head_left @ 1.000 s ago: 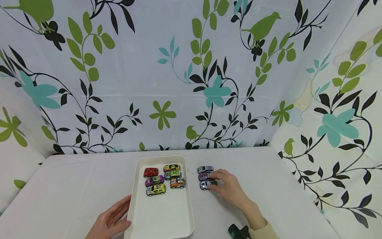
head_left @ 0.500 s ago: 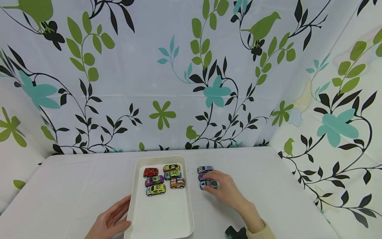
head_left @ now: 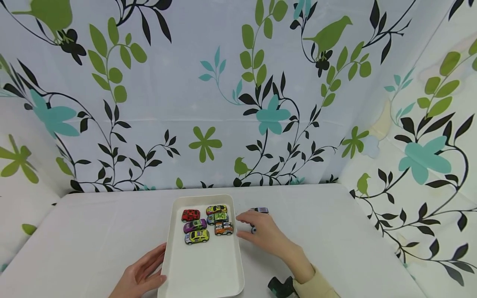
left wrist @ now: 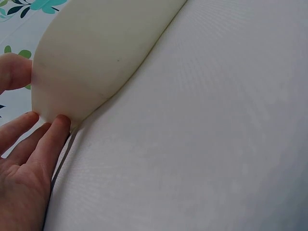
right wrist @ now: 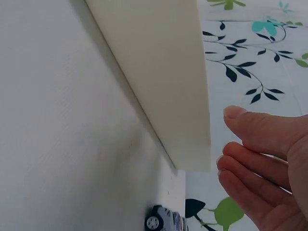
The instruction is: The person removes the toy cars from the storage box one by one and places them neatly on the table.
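Observation:
A white rectangular tray (head_left: 201, 265) lies on the table with several small toy cars in its far half, among them a red one (head_left: 191, 215) and a yellow one (head_left: 196, 236). My left hand (head_left: 140, 271) rests its fairly straight fingers and thumb against the tray's left side. Just past the tray's right rim, my right hand (head_left: 266, 234) hovers with loosely bent fingers. Nothing shows between its fingers in the right wrist view. A silver toy car (head_left: 261, 210) sticks out beyond that hand, and part of another car (head_left: 254, 229) shows under it; the rest is hidden.
A pale cloth covers the table (head_left: 335, 236). Behind it hangs a leaf-and-bird patterned curtain (head_left: 164, 103). A dark device (head_left: 281, 287) is strapped at my right wrist, by the cream sleeve (head_left: 314, 285).
My right hand has moved left from the cars on the table to the tray's right rim. The left hand stays at the tray, and the head view has shifted slightly.

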Available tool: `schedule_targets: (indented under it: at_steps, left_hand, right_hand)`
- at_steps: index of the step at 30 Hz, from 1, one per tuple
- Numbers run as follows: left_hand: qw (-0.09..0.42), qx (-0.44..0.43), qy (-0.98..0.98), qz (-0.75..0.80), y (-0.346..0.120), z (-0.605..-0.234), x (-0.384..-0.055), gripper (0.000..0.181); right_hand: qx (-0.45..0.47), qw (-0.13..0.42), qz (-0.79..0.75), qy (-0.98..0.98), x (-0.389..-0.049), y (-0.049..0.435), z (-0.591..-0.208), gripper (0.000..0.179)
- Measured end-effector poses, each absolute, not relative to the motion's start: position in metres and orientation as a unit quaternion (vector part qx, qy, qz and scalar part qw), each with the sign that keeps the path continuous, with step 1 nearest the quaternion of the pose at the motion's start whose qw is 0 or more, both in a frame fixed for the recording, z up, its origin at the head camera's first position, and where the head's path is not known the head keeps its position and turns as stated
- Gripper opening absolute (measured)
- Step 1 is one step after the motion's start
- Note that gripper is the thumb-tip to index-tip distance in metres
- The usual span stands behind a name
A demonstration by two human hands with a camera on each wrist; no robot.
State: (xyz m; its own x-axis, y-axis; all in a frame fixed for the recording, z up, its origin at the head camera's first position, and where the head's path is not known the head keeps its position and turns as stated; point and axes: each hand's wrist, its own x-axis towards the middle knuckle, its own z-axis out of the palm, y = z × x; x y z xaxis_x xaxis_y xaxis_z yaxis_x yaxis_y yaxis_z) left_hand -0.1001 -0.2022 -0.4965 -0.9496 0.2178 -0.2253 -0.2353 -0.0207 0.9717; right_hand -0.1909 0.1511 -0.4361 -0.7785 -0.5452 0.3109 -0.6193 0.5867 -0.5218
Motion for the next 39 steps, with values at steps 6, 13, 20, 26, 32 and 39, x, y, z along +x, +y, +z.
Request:
schedule_targets:
  at_steps: [6,13,20,26,32,39]
  left_hand:
    - [0.162,0.004,0.678,0.717,-0.202,-0.496,-0.101,0.081]
    - [0.171,0.001,0.667,0.725,-0.203,-0.498,-0.102,0.082]
    - [0.174,-0.021,0.666,0.725,-0.200,-0.500,-0.102,0.084]
    - [0.174,-0.023,0.667,0.724,-0.199,-0.501,-0.102,0.085]
    - [0.170,-0.032,0.673,0.720,-0.199,-0.500,-0.102,0.083]
    - [0.160,-0.042,0.680,0.714,-0.199,-0.499,-0.102,0.083]
  right_hand:
    - [0.331,0.053,0.260,-0.906,-0.195,0.132,-0.436,0.039]
    - [0.355,0.059,0.226,-0.905,-0.198,0.114,-0.444,0.041]
    - [0.344,0.049,0.196,-0.917,-0.201,0.103,-0.454,0.043]
    - [0.344,0.045,0.188,-0.919,-0.203,0.099,-0.457,0.039]
    - [0.350,0.044,0.196,-0.915,-0.202,0.098,-0.457,0.038]
    - [0.356,0.048,0.202,-0.911,-0.203,0.096,-0.457,0.034]
